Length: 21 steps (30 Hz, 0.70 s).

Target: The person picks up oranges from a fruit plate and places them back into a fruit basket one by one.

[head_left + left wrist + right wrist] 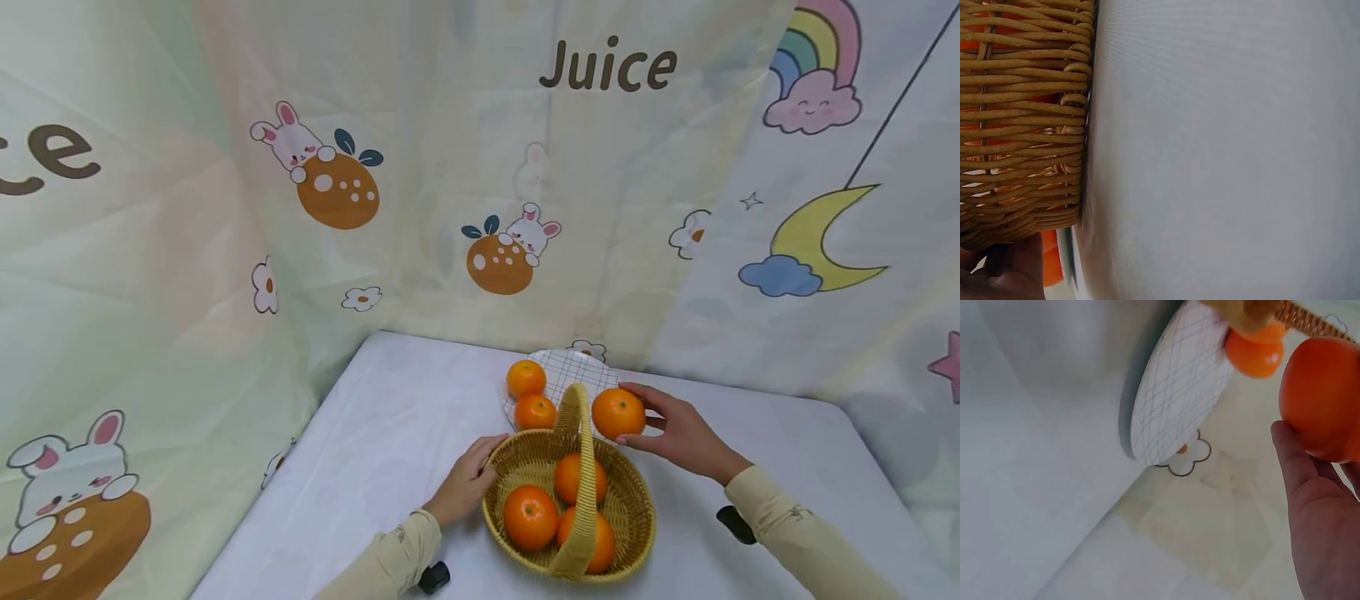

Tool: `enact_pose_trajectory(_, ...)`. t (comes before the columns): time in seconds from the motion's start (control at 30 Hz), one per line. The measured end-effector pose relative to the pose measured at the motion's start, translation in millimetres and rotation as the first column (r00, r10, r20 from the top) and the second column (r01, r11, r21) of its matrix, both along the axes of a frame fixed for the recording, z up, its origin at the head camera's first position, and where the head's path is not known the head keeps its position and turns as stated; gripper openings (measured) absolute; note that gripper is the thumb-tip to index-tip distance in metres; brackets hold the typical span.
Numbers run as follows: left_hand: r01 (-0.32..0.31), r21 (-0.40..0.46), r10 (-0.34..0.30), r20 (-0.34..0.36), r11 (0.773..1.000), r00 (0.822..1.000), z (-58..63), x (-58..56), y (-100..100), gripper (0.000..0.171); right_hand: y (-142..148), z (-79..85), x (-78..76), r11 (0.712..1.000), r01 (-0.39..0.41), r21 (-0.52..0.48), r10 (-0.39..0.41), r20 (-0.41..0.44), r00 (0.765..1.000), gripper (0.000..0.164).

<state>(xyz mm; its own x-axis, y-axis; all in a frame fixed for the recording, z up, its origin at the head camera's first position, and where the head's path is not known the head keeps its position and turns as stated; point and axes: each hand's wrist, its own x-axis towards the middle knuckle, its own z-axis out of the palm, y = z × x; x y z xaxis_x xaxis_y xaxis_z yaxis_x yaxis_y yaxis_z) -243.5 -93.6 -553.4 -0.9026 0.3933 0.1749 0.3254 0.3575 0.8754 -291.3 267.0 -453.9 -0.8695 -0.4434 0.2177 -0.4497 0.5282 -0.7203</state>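
Note:
A wicker basket (628, 500) with a tall arched handle stands on the table, holding three oranges, one of them the left orange (530, 517). My left hand (465, 485) grips the basket's left rim; in the left wrist view, the woven wall (1022, 125) fills the upper left. Just beyond the basket's far right rim, my right hand (688, 435) pinches another orange (618, 413) between thumb and fingers. From the right wrist, this orange (1322, 400) appears raised off the table. Behind the basket, a checked plate (573, 372) bears two oranges, the rear orange (526, 379) and front orange (535, 412).
The white-covered table (420, 392) meets printed cloth walls (420, 167) at its back and left. The basket handle (576, 408) arches up between the plate's oranges and the held one. Dark wrist devices show beneath both sleeves.

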Motion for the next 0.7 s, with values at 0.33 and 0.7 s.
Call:
enact_pose_trajectory(0.33, -0.012, 0.007, 0.012, 0.023, 1.0, 1.0, 0.0, 0.6, 0.6, 0.052, -2.2, 10.0, 39.5, 0.999, -0.024, -0.027, 0.025, 0.011, 1.0, 0.073)
enact_pose_trajectory(0.7, -0.006, 0.014, 0.006, 0.01, 1.0, 1.0, 0.4, 0.6, 1.3, 0.053, -10.6, 8.6, 51.0, 0.996, -0.063, -0.057, 0.064, 0.024, 0.998, 0.071)
